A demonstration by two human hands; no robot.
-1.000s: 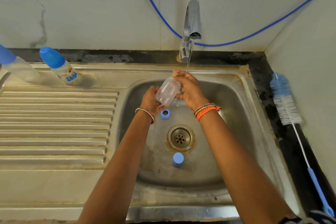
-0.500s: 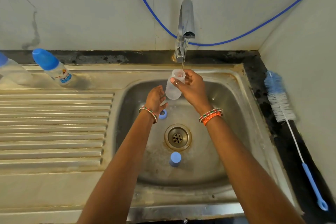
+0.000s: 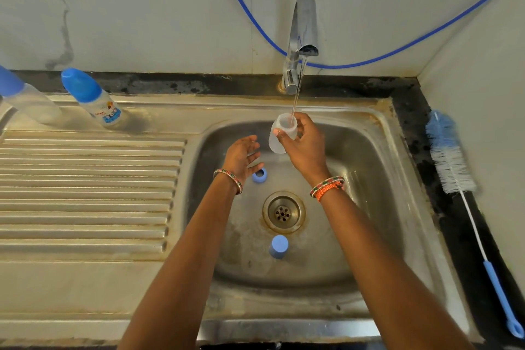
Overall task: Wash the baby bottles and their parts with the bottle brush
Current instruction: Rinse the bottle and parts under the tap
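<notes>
My right hand (image 3: 304, 145) grips a clear, capless baby bottle (image 3: 279, 136) upright over the sink basin (image 3: 375, 179), its mouth under a thin stream of water from the tap (image 3: 302, 37). My left hand (image 3: 241, 156) hovers just left of the bottle with fingers relaxed, holding nothing. A blue screw ring (image 3: 260, 175) lies in the basin below my left hand. A blue cap (image 3: 279, 246) stands near the drain (image 3: 283, 212). The blue-and-white bottle brush (image 3: 451, 162) lies on the dark counter to the right of the sink.
Two capped baby bottles stand at the back of the ribbed draining board (image 3: 85, 193): one with a printed label (image 3: 93, 98) and one at the left frame edge (image 3: 20, 96). A blue hose (image 3: 397, 54) runs along the wall behind the tap.
The bottle went from tilted in both hands to upright in my right hand under the stream. My left hand let go and drew back to the left.
</notes>
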